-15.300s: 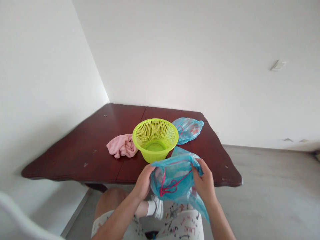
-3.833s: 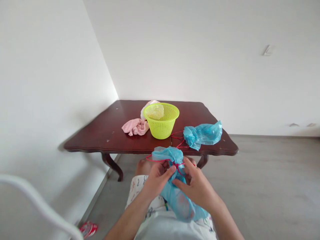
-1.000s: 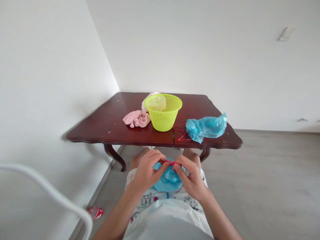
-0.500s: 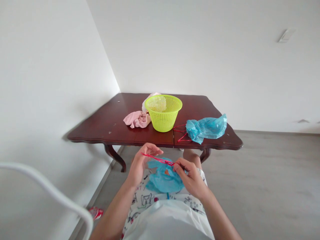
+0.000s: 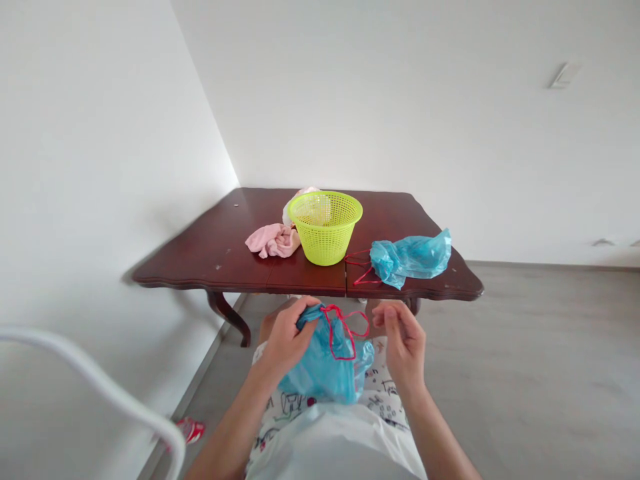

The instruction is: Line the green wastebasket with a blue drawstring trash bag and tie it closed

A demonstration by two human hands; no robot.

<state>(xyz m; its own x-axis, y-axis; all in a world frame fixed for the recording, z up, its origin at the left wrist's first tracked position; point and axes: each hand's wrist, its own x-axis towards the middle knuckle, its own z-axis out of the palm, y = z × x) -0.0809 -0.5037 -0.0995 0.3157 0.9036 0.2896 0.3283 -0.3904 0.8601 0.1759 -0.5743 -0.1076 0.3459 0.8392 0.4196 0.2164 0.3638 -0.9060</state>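
The left hand (image 5: pixel 286 339) now grips the blue bag (image 5: pixel 325 363) by its neck over the lap; the right hand (image 5: pixel 404 337) has let go, fingers loosely open, red drawstring (image 5: pixel 344 331) dangling slack.

Right hand (image 5: pixel 404 339): let go of the cord (image 5: pixel 345 330), now apart from the bag (image 5: pixel 325 363).
Left hand (image 5: pixel 287 337): grip moved to the bag's neck.
Cord: no longer taut, hangs looped.

A thin, crinkled, glossy plastic bag (image 5: pixel 325 363) with a red cord (image 5: pixel 343 330) is seen. Polished dark wood forms the table (image 5: pixel 225 250); at 12 o'clock stands a perforated plastic basket (image 5: pixel 325 227), beside soft pink cloth (image 5: pixel 273 240).
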